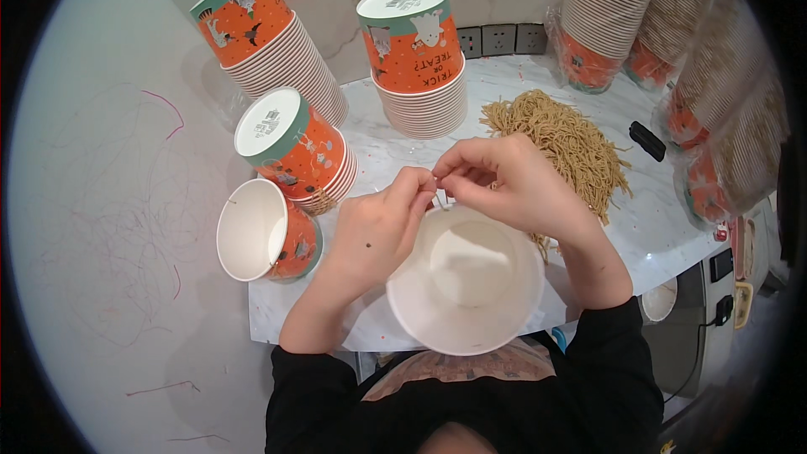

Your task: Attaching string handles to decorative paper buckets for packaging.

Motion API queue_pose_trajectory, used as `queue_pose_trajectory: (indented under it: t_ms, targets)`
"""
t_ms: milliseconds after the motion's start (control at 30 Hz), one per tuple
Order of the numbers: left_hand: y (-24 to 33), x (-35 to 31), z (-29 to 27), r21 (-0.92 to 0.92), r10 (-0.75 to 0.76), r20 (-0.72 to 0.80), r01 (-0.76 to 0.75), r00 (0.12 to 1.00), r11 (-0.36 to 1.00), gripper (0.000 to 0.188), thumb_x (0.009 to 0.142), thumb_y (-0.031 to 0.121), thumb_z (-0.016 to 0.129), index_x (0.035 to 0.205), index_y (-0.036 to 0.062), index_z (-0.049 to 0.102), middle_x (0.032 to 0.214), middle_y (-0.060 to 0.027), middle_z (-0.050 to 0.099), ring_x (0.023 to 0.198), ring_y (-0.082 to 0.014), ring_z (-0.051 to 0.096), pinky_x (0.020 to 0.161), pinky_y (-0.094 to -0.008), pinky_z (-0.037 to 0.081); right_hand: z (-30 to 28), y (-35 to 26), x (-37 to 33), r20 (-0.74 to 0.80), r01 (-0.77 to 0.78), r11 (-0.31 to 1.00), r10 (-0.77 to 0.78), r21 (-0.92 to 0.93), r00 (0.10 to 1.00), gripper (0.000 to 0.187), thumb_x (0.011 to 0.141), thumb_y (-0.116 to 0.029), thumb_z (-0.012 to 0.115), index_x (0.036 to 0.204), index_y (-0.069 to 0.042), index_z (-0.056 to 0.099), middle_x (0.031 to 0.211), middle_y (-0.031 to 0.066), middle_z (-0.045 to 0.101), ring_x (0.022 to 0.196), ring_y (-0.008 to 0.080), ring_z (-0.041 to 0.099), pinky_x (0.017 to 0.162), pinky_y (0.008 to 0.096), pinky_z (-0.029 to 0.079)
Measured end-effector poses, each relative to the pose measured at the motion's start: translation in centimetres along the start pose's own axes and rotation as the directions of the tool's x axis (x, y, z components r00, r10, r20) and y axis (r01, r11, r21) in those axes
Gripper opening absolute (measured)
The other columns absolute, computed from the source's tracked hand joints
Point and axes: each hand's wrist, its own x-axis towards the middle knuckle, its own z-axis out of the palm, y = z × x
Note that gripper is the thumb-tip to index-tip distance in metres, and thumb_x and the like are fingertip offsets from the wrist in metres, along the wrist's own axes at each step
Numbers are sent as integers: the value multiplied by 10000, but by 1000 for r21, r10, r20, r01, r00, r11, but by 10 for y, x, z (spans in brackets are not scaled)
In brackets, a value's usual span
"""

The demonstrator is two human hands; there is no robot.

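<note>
A large white-lined paper bucket stands in front of me with its mouth facing up. My left hand and my right hand meet at its far rim, fingertips pinched together. Between them a short tan cord shows at the rim; the fingers cover most of it. Just behind my right hand lies a loose heap of tan cords. Left of my left hand, an orange and green printed bucket leans on its side, with small cord ends showing near its rim.
Upside-down stacks of printed buckets rise at the back left, back middle and left. Plastic-wrapped stacks crowd the right. A small black object lies beyond the cords. Wall sockets line the back; a wall borders the left.
</note>
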Motion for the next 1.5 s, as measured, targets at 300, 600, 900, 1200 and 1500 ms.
queue_pose_trajectory:
  t_ms: [300, 600, 900, 1200, 1500]
  targets:
    - [-13, 0, 4, -471, -245, 218, 322, 945, 822, 183, 1076, 208, 518, 1117, 29, 521, 859, -110, 690, 753, -186, 705, 681, -319, 554, 7, 2, -1, 71, -9, 991, 19, -137, 997, 103, 859, -68, 736, 910, 20, 728, 810, 87, 748, 725, 136, 713, 706, 269, 570]
    - [-40, 12, 22, -727, -83, 685, 673, 724, -133, 342, 1071, 260, 496, 1319, 26, 528, 1267, -145, 652, 1111, -173, 653, 956, -329, 539, 31, 3, -10, 162, 225, 967, -204, -124, 966, 50, 850, -75, 708, 894, -51, 708, 761, 94, 698, 682, 242, 692, 645, 333, 542]
    - [-68, 7, -36, -996, -386, 86, 68, 918, -60, 284, 1004, 43, 582, 1276, -24, 630, 1237, -172, 689, 971, -151, 701, 834, -302, 610, 37, 1, -9, 256, 284, 945, -238, -161, 937, 71, 880, -81, 665, 932, -51, 702, 803, 116, 707, 761, 293, 710, 697, 368, 561]
    - [-40, 4, -67, -927, -426, 100, 240, 899, 288, 429, 953, 18, 616, 1369, -75, 566, 1314, -229, 652, 1106, -217, 694, 951, -335, 577, 41, 7, -3, 117, 212, 977, -209, -7, 971, 73, 893, -88, 714, 949, -41, 713, 970, 71, 732, 945, 218, 701, 855, 341, 538]
    - [-42, 3, -54, -913, -311, 78, 193, 947, 360, 441, 951, -6, 616, 1384, -50, 543, 1321, -210, 650, 1088, -198, 694, 939, -315, 561, 34, 11, 6, 148, -163, 894, 110, 417, 983, 124, 914, -119, 726, 950, 0, 723, 817, 16, 705, 746, 69, 637, 700, 237, 499]
